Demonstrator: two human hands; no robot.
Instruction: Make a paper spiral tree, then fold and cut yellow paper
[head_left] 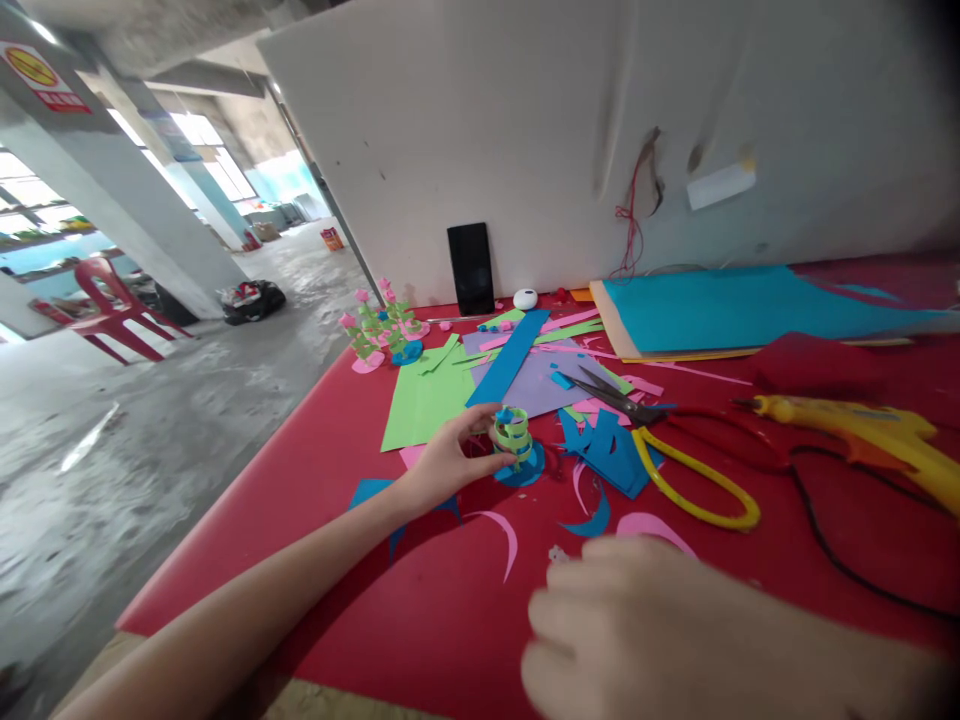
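Note:
My left hand (466, 448) pinches a light green paper spiral (513, 436) between thumb and fingers. The spiral stands upright on a round blue paper base (529, 468), with a small blue piece (507, 414) at its top. Low in the view, my right hand (611, 625) hovers in the foreground, blurred by motion. Its fingers are curled in, and whatever they may hold is hidden. Near it lie a pink paper crescent (504, 540) and a blue curved scrap (592, 520).
Open yellow-and-red-handled scissors (694, 492) and a yellow glue gun (855, 425) lie at right. Coloured paper sheets (420, 400) and blue offcuts (611, 455) surround the middle. Small paper flowers (386, 325) stand at the red table's left edge. A black phone (471, 270) leans against the board.

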